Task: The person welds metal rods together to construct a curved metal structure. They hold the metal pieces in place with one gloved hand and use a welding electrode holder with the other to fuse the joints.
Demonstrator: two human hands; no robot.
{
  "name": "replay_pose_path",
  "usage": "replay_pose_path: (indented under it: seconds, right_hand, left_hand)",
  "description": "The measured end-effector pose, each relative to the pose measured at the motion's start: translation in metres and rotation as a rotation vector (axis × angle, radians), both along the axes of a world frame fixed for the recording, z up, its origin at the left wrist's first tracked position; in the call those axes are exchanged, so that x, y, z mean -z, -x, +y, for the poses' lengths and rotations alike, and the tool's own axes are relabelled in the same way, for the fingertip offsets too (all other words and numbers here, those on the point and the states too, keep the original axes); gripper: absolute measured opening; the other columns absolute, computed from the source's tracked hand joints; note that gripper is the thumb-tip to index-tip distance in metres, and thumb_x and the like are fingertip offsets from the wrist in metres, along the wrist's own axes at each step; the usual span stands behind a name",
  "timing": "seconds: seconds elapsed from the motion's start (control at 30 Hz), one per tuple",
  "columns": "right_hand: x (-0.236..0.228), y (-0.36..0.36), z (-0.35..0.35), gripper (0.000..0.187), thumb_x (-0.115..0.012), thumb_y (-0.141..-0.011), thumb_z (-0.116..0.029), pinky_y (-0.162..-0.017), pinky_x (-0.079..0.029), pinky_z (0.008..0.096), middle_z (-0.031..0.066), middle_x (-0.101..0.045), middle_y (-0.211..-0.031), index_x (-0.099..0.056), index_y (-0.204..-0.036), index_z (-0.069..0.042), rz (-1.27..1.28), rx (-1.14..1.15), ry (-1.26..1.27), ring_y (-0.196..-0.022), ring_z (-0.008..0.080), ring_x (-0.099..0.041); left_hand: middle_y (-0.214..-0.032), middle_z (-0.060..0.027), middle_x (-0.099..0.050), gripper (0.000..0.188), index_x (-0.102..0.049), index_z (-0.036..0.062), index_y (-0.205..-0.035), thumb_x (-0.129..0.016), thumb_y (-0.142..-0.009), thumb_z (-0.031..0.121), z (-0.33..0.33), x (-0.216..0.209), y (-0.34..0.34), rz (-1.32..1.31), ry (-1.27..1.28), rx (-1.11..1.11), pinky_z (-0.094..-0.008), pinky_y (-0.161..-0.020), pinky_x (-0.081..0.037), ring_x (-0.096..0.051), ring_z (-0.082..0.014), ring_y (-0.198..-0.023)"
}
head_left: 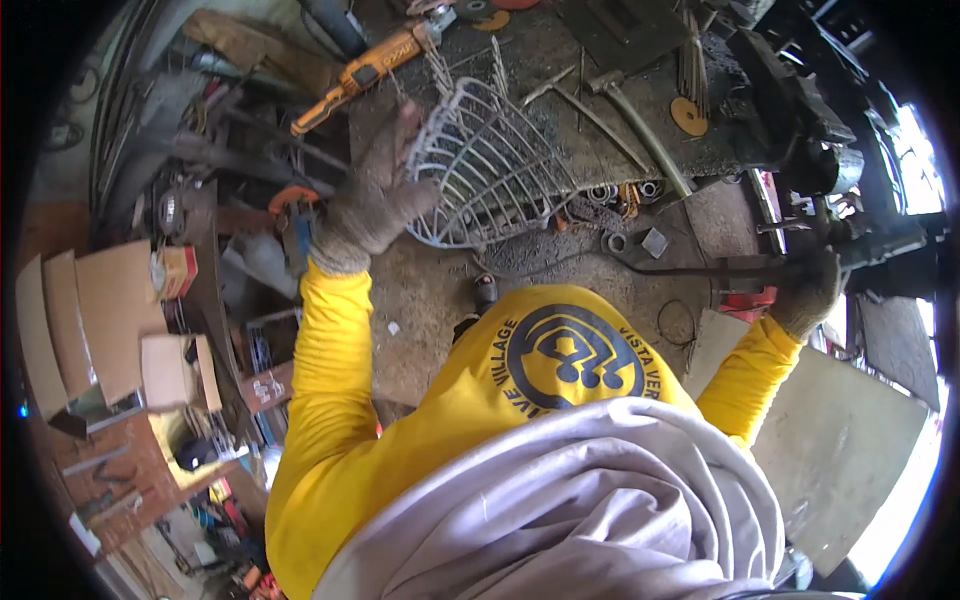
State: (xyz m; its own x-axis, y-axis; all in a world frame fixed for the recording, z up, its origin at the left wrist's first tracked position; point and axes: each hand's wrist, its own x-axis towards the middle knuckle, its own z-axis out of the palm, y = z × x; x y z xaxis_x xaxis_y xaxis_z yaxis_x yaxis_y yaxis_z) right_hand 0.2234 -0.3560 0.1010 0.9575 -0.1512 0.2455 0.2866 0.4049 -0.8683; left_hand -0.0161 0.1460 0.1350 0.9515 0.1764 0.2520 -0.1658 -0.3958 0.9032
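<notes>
My left hand (370, 205), in a grey-brown work glove with bare fingertips, grips the left rim of a curved metal-rod basket (490, 165). The basket is tilted over the near edge of the dark workbench (610, 110), and its rods fan out to the right. Far to the right, my gloved right hand (818, 292) is closed beside a dark bar-like part and the end of a black cable (690, 271). What lies inside its fingers is hidden.
An orange angle grinder (365, 75) lies beyond my left hand. Two hammers (645, 135) and an orange disc (688, 117) rest on the bench. A dark vise-like machine (800, 110) stands far right. Cardboard boxes (110, 320) are at left; a large flat sheet (840, 440) leans lower right.
</notes>
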Motion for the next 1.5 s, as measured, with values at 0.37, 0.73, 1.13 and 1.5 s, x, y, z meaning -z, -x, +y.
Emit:
replay_pose_path:
  seconds: [0.37, 0.73, 1.13, 1.5]
  right_hand:
    - [-0.005, 0.170, 0.119, 0.033, -0.055, -0.100, -0.027, -0.068, -0.053, 0.0332, 0.0085, -0.066, -0.089, -0.063, -0.120, -0.002, 0.328, 0.287, -0.301, -0.075, 0.0193, -0.063]
    - [0.026, 0.235, 0.135, 0.039, -0.054, -0.103, -0.025, -0.061, -0.049, 0.0358, 0.0059, -0.058, -0.082, -0.051, -0.135, -0.005, 0.395, -0.053, -0.167, -0.067, 0.0181, -0.055]
    - [0.044, 0.227, 0.120, 0.050, -0.061, -0.094, -0.022, -0.057, -0.055, 0.0334, 0.0084, -0.060, -0.078, -0.051, -0.136, 0.003, 0.498, -0.114, 0.024, -0.061, 0.0186, -0.061]
    - [0.060, 0.207, 0.107, 0.053, -0.063, -0.091, -0.018, -0.056, -0.055, 0.0309, 0.0087, -0.060, -0.079, -0.049, -0.135, 0.008, 0.543, -0.202, 0.070, -0.060, 0.0185, -0.061]
  left_hand:
    - [-0.163, -0.0219, -0.031, 0.087, -0.021, -0.0005, -0.160, -0.070, -0.089, 0.010, 0.034, 0.045, 0.014, -0.007, -0.024, -0.010, -0.0374, -0.120, -0.031, -0.033, -0.0295, -0.150]
    - [-0.145, -0.0179, -0.052, 0.085, -0.026, 0.0027, -0.159, -0.072, -0.088, 0.010, 0.018, 0.074, 0.026, 0.176, 0.620, -0.111, -0.0363, -0.108, -0.045, -0.054, -0.0244, -0.128]
    - [-0.141, -0.0209, -0.056, 0.063, -0.039, 0.0011, -0.153, -0.061, -0.097, 0.019, 0.015, 0.083, 0.033, 0.036, 0.333, -0.272, -0.0396, -0.108, -0.046, -0.055, -0.0297, -0.131]
    - [-0.144, -0.0198, -0.057, 0.057, -0.053, 0.0070, -0.146, -0.058, -0.089, 0.003, 0.020, 0.022, -0.016, -0.190, -0.594, -0.428, -0.0418, -0.117, -0.037, -0.051, -0.0354, -0.137]
